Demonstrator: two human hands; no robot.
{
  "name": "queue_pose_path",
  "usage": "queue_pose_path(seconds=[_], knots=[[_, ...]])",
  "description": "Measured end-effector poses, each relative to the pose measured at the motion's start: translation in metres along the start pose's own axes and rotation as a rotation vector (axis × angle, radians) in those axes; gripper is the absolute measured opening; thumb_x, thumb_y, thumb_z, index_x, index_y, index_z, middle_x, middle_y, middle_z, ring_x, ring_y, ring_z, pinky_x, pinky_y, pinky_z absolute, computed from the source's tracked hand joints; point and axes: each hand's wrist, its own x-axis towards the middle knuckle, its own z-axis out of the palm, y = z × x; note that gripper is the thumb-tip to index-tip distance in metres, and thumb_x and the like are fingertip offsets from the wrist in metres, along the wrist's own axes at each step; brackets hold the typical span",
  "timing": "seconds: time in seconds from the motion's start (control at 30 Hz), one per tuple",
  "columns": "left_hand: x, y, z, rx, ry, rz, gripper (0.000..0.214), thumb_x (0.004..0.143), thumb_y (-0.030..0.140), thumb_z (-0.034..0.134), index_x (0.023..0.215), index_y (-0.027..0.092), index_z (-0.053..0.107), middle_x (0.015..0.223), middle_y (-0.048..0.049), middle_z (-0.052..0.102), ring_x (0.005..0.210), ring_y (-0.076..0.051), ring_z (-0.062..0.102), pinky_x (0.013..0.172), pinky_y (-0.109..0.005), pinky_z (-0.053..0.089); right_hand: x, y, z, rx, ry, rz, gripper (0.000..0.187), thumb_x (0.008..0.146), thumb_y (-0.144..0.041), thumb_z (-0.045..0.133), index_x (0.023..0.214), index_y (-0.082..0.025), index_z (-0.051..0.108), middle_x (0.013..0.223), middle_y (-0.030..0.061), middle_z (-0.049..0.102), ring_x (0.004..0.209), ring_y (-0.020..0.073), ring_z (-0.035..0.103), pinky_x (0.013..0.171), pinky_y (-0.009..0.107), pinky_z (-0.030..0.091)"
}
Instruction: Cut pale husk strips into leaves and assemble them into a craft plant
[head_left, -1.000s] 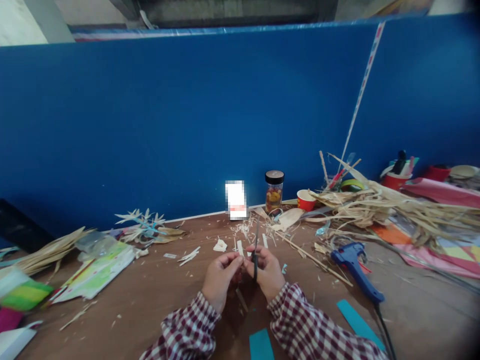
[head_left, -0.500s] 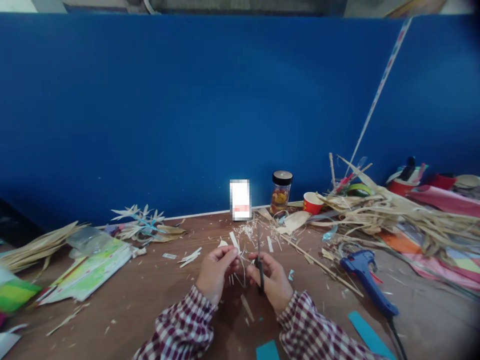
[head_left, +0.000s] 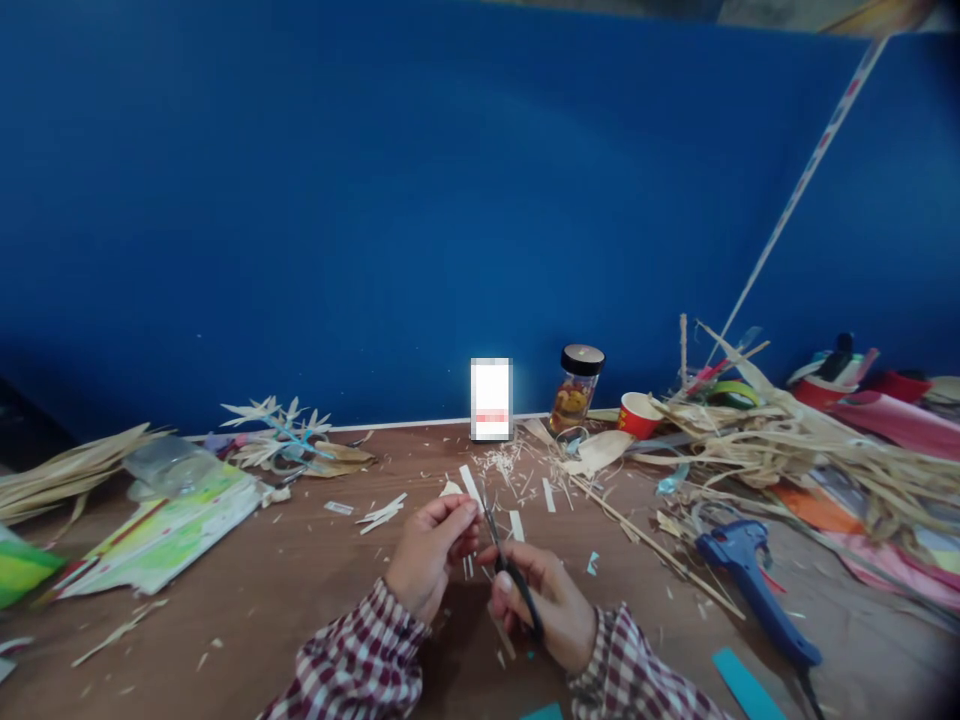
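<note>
My left hand (head_left: 429, 552) is closed in a pinch on a pale straw strip (head_left: 471, 486) that sticks up from its fingertips. My right hand (head_left: 546, 604) is wrapped round the black handles of a pair of scissors (head_left: 508, 572). Their blades point up and left toward the strip, close to my left fingertips. Both hands hover just above the brown table (head_left: 300, 590) near its front. Checked red-and-white sleeves cover both wrists. Cut straw bits (head_left: 504, 468) lie scattered on the table just beyond the hands.
A blue glue gun (head_left: 750, 580) lies to the right. A heap of dried straw (head_left: 795, 440) fills the right side. A jar (head_left: 576, 388) and a red cup (head_left: 637, 414) stand at the blue partition. Straw stars (head_left: 281, 432) and printed paper (head_left: 161, 530) lie left.
The view has tilted down and shifted. My right hand with the scissors has drawn back toward me and tilted the blades left toward the strip. My left hand keeps its pinch.
</note>
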Motion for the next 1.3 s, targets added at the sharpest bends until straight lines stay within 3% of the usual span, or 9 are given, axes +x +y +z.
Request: queue_pose_path(seconds=[1.3], knots=[[-0.0025,-0.0041,0.0021,0.015,-0.004,-0.031,0.024,0.053,0.026,0.075,0.067,0.012,0.062,0.055,0.0016,0.059,0.045,-0.005,0.049,0.046,-0.016,0.040,-0.0002,0.0004,-0.0003,0.034,-0.005,-0.039,0.045,0.070,-0.051,0.057,0.094,-0.013,0.052,0.051,-0.0030,0.051,0.039,0.0060,0.044,0.038,0.017,0.032]])
